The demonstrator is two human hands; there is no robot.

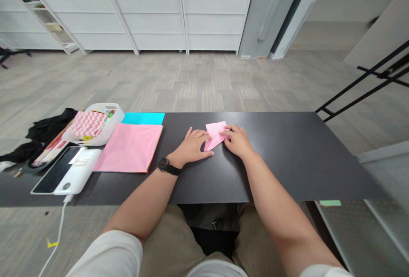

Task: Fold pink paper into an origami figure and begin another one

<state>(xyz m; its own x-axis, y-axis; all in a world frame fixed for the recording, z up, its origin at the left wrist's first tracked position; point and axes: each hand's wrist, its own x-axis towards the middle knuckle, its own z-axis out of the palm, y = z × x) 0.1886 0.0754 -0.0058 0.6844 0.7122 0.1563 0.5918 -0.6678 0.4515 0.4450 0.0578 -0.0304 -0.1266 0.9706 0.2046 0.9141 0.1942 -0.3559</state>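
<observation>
A small folded piece of pink paper (214, 135) lies on the dark table between my hands, with crease lines showing across it. My left hand (193, 145) rests at its left edge, fingers and thumb spread apart, fingertips touching the paper and the thumb by its lower corner. On the other side, my right hand (237, 139) has its fingers closed on the paper's right edge; the thumb is partly hidden. A black watch (163, 164) is on my left wrist.
Left of my hands lie a stack of pink paper sheets (132, 147) and a blue sheet (143, 118). Beyond them are a white basket (111, 130) with a zigzag-patterned item, a white device (78, 170) with a cable (60, 230), and black cloth (47, 128). The dark table (303, 157) extends right.
</observation>
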